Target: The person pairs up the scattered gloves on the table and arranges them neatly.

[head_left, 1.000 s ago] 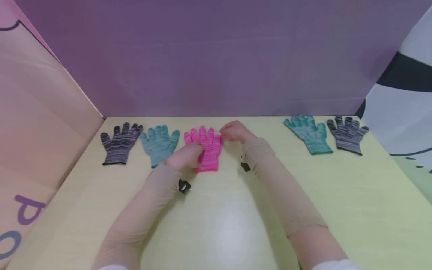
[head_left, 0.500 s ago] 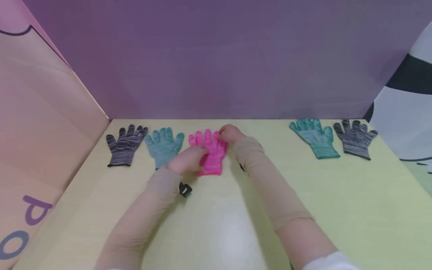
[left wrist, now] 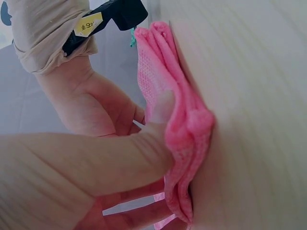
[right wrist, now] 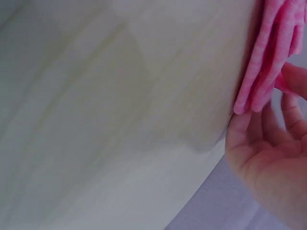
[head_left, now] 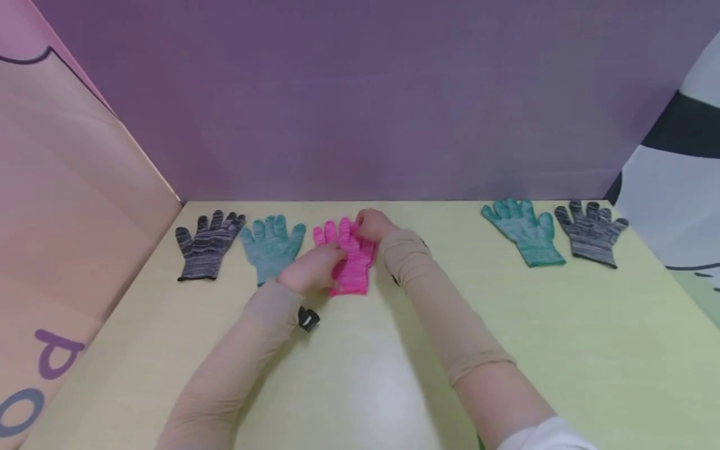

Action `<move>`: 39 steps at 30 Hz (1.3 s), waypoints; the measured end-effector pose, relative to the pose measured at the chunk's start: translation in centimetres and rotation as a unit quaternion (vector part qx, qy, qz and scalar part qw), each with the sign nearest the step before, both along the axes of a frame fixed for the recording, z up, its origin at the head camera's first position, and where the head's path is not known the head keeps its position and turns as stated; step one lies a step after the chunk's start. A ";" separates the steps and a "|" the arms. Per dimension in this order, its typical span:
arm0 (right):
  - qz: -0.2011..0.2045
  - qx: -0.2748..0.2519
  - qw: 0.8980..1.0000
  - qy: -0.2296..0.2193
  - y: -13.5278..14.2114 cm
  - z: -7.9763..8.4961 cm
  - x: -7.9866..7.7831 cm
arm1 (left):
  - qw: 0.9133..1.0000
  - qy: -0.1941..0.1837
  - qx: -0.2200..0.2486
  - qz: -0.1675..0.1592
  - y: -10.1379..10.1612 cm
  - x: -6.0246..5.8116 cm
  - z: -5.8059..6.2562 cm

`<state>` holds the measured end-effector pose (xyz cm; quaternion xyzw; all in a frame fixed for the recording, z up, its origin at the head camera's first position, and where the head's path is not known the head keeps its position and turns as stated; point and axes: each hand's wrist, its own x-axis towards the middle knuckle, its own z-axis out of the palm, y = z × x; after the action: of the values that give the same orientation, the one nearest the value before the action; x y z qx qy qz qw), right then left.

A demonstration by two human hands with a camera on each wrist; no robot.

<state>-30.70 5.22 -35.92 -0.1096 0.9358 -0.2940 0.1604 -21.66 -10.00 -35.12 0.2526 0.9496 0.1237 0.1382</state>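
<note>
Two pink knitted gloves [head_left: 353, 270] lie one on the other on the table, fingers toward the wall. In the left wrist view their stacked layers [left wrist: 180, 120] show at the edge. My left hand [head_left: 315, 267] rests on the left side of the stack, its thumb pressing the knit and its other fingers spread over it. At the far end my right hand [head_left: 375, 226] has hold of a glove finger; in the right wrist view thumb and fingers [right wrist: 295, 79] pinch a pink fingertip. The palm of the upper glove is partly hidden under my left hand.
Left of the pink stack lie a teal glove [head_left: 272, 247] and a dark grey striped glove [head_left: 207, 245]. At the right lie another teal glove [head_left: 525, 231] and another grey one [head_left: 593, 231]. A purple wall [head_left: 360, 106] stands along the table's [head_left: 349, 375] back edge.
My right hand has moved left from beside the pink gloves onto their fingers and now pinches one. My left hand stays on the stack. The head view has shifted slightly.
</note>
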 end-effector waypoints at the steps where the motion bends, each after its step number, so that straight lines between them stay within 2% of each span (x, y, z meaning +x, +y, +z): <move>1: -0.002 -0.010 1.000 0.006 0.0 -0.1 -0.1 | 1.000 0.000 0.001 0.001 0.0 0.0 0.0; 5: -0.012 -0.051 0.999 0.003 0.3 -0.6 -0.6 | 1.000 -0.001 0.000 0.002 0.1 0.0 0.1; 8: -0.006 -0.062 0.998 -0.011 0.6 -0.7 -0.8 | 1.000 -0.002 -0.009 -0.002 0.0 0.0 0.2; 15: 0.020 -0.024 1.000 -0.006 0.7 -0.2 -0.8 | 1.000 0.007 -0.015 -0.007 0.1 -0.1 0.2; 17: 0.004 -0.033 0.999 -0.005 0.7 -0.3 -0.9 | 1.000 0.004 -0.015 -0.005 0.1 -0.1 0.1; 21: -0.055 -0.061 0.997 -0.002 0.6 -0.6 -1.2 | 1.000 0.003 -0.017 -0.005 0.3 -0.2 -0.1; 24: -0.089 -0.057 0.994 -0.002 0.7 -0.7 -1.4 | 1.000 0.003 -0.019 -0.004 0.4 -0.2 -0.1; 27: -0.106 -0.050 0.993 -0.006 1.1 -0.5 -1.3 | 1.000 0.002 -0.020 -0.005 0.5 -0.1 0.0; 30: -0.103 -0.056 0.993 -0.018 1.3 -0.2 -1.2 | 1.000 0.001 -0.021 -0.005 0.6 0.0 0.1; 34: -0.071 -0.045 0.996 -0.027 1.3 -0.3 -1.4 | 1.000 -0.003 -0.028 -0.001 0.5 0.1 0.1; 39: -0.043 0.007 0.999 0.007 1.0 -0.4 -1.6 | 0.999 -0.007 -0.031 0.000 0.5 0.1 0.2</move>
<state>-32.31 6.20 -36.31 -0.0699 0.9429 -0.2931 0.1418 -21.59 -9.51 -34.90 0.2469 0.9521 0.0958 0.1531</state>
